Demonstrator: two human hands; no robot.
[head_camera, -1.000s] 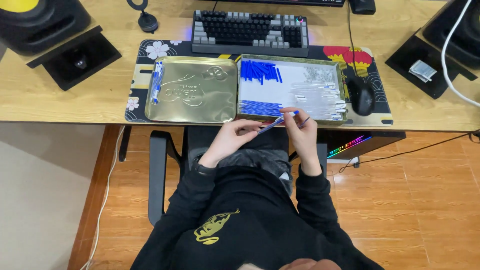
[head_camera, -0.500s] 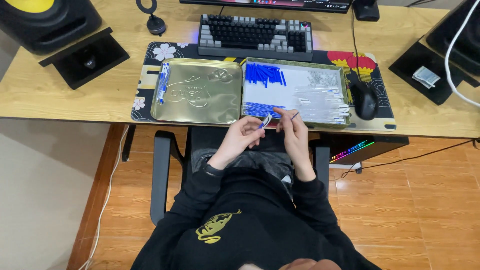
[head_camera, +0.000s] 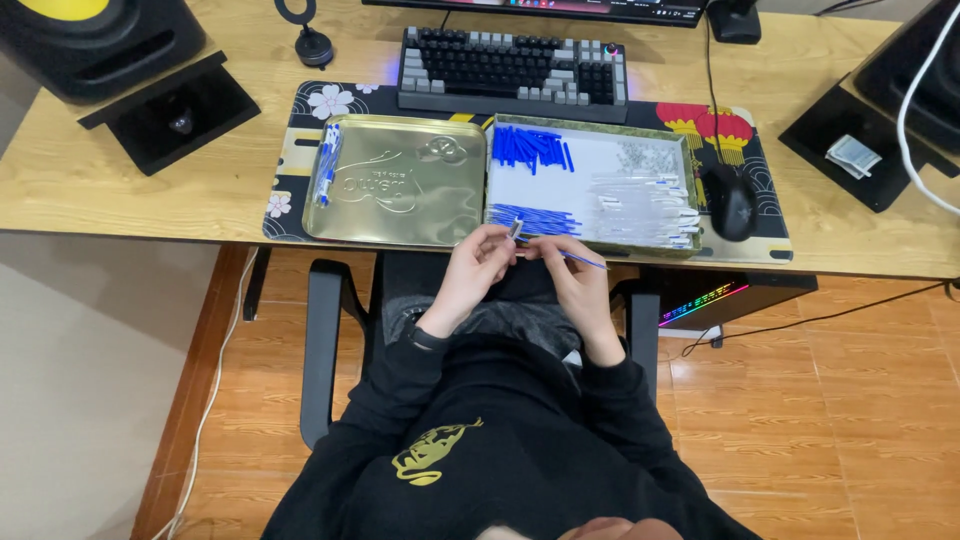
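Just below the middle of the frame, at the desk's near edge, the left hand (head_camera: 478, 268) is pinched shut on a small pen tip (head_camera: 516, 231), and the right hand (head_camera: 566, 274) is closed around a thin blue refill (head_camera: 578, 258) that pokes out to the right. Both pieces look light; the refill seems bendy and best held near its end. Just above them lies the open tin (head_camera: 590, 133) of pen parts, with its gold lid (head_camera: 395, 185) alongside.

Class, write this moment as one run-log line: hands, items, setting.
left hand: pinches small pen tip | right hand: holds blue refill | tray: pen parts | desk
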